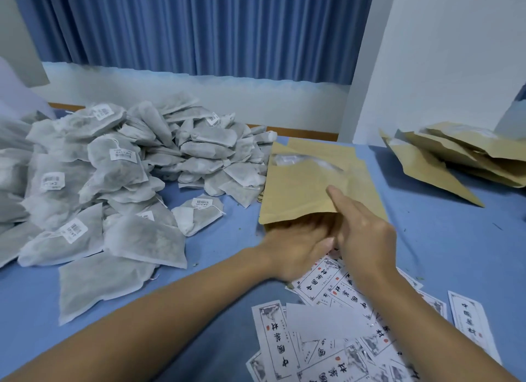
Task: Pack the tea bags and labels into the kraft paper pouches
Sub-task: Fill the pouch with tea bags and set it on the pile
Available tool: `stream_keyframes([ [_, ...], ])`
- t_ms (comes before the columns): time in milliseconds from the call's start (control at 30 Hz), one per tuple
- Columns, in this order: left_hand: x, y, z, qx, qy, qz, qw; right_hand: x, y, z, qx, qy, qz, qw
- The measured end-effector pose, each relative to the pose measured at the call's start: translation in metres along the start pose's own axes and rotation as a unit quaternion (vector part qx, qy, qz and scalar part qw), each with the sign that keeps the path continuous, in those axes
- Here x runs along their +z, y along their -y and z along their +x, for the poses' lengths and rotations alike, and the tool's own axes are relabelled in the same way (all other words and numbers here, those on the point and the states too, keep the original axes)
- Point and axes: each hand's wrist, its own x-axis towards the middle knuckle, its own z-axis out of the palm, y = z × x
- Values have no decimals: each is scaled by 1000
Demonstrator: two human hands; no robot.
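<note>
Head view, from the left: a big loose heap of white tea bags (113, 168), many with small barcode tags, covers the left half of the blue-covered bench (222, 282), and a few flat bags lie apart at its near edge. Right of the heap, the left hand (296, 248) reaches forward to the near, open end of a kraft pouch (301, 194); its fingertips go out of sight under the pouch's edge, so I cannot tell whether they grip the paper or anything inside. The pouch lies flat on the bench near the middle, with a clear window at its far end, and seems to rest on more pouches of the same kind. The right hand (367, 233) grips the pouch at that open end, thumb pressed on top of the paper and fingers curled below. Under and near both wrists, printed labels (327, 339) lie scattered and overlapping. Far right, a leaning pile of kraft pouches (455, 159) sits well apart from the hands.
</note>
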Motion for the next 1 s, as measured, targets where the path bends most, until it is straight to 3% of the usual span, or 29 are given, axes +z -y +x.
stream_keyframes([
  [33,1,8,-8,38,-27,-12,999,-1,0,0,3,1,2,1000],
  [100,-7,29,-20,104,-217,-33,970,-2,-2,0,5,-24,-22,999],
  [167,-29,60,-19,78,-464,-64,880,-1,-6,1,1,-45,-41,998],
  [200,-41,74,-18,21,-532,-64,844,0,-7,1,-5,-47,-46,998],
  [233,-49,88,-17,-56,-544,-35,836,2,-7,1,-10,-46,-51,998],
  [267,-51,107,-15,-145,-490,33,859,3,-7,0,-14,-46,-56,997],
  [333,-42,145,-17,-296,-245,112,916,4,-5,0,-22,-49,-69,996],
  [367,-39,159,-17,-332,-160,98,924,4,-4,0,-22,-49,-73,996],
  [400,-35,168,-15,-349,-128,84,925,4,-4,0,-18,-47,-72,996],
  [467,-29,175,-6,-349,-124,114,922,5,-5,-1,-14,-38,-67,997],
  [633,-27,173,3,-339,-180,223,896,5,-6,-1,-10,-30,-61,998],
  [767,-28,159,-2,-294,-229,216,902,6,-8,-1,-3,-34,-61,998],
  [833,-28,147,-5,-253,-315,188,895,7,-9,-1,1,-35,-56,998],
  [933,-28,117,-11,-175,-480,20,860,7,-10,0,-2,-50,-54,997],
  [1000,-25,100,-13,-85,-555,15,827,7,-10,0,-5,-61,-54,997],
])
